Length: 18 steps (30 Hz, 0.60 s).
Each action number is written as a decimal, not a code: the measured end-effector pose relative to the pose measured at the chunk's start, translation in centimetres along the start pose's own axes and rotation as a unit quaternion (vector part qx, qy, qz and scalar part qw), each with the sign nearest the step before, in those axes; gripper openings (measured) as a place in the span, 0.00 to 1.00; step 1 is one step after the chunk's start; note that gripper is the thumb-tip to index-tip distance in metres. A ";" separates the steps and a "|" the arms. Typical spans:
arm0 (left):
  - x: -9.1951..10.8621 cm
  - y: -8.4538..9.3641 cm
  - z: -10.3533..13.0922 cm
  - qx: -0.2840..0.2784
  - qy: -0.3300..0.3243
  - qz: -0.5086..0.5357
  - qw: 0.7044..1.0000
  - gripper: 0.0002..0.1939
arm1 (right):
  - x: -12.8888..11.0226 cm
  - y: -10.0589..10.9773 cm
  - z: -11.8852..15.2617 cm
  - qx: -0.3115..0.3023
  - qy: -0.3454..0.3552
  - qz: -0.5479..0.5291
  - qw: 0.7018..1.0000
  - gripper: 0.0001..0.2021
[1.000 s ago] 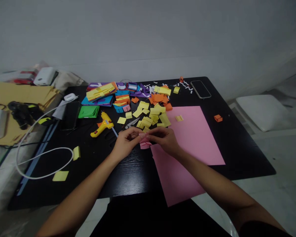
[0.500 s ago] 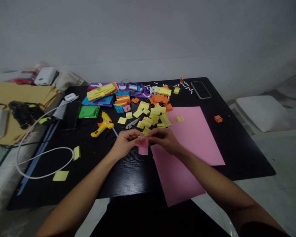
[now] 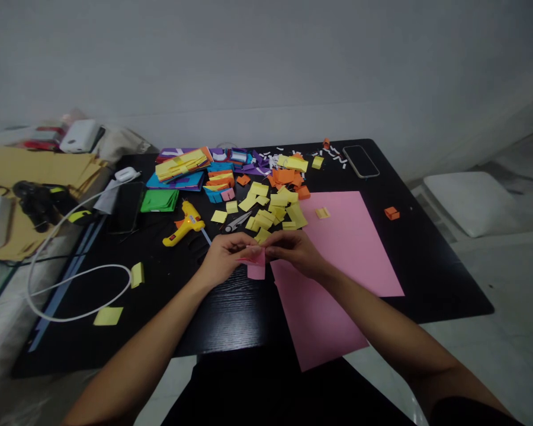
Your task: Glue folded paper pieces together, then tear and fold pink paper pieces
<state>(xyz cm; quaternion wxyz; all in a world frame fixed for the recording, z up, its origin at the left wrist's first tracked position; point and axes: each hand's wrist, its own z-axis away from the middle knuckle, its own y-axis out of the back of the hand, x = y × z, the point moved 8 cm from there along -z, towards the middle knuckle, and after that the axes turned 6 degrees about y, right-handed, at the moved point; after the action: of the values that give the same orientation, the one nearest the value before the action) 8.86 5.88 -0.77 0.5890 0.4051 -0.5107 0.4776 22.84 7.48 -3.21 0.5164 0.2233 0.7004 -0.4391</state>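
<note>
A small folded piece of pink paper (image 3: 256, 270) is held over the black table near its front middle. My left hand (image 3: 225, 258) pinches it from the left, thumb and fingers closed. At its right upper edge my right hand (image 3: 294, 251) is closed in a pinch on the same paper; the fingertips partly hide the fold. Just beyond the hands lies a heap of folded yellow paper pieces (image 3: 266, 219). Two pink paper sheets (image 3: 350, 236) lie under and beside my right forearm. A yellow glue gun (image 3: 184, 225) rests left of my left hand.
Scissors (image 3: 237, 221) lie by the yellow heap. Stacks of coloured paper (image 3: 184, 165) and a green paper bundle (image 3: 160, 200) are behind. A phone (image 3: 360, 161) sits at the back right. A white cable (image 3: 77, 272) loops at left. One orange folded piece (image 3: 391, 213) lies at right.
The view has shifted very slightly. Both hands keep their pinch on the pink paper with almost no movement; nothing else on the table has moved.
</note>
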 end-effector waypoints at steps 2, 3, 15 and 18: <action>-0.1 0.0 0.0 0.000 0.001 0.003 1.000 0.12 | 0.0 0.1 0.0 0.004 0.003 0.001 1.000 0.09; -0.2 -0.1 0.0 -0.001 0.002 0.005 1.000 0.12 | 0.0 0.1 0.0 0.005 0.005 0.003 1.000 0.09; -0.7 -0.2 0.1 -0.011 0.011 0.001 1.000 0.10 | -0.1 0.1 -0.1 -0.003 0.004 0.007 1.000 0.07; -0.6 -0.2 0.1 -0.012 0.018 0.002 1.000 0.11 | 0.2 0.2 -0.1 -0.004 -0.013 0.011 1.000 0.08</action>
<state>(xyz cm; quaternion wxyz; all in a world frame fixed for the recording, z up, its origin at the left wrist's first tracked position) 9.02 5.70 -1.31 0.6022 0.3883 -0.5062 0.4800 22.83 7.65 -3.45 0.5308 0.2228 0.6934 -0.4334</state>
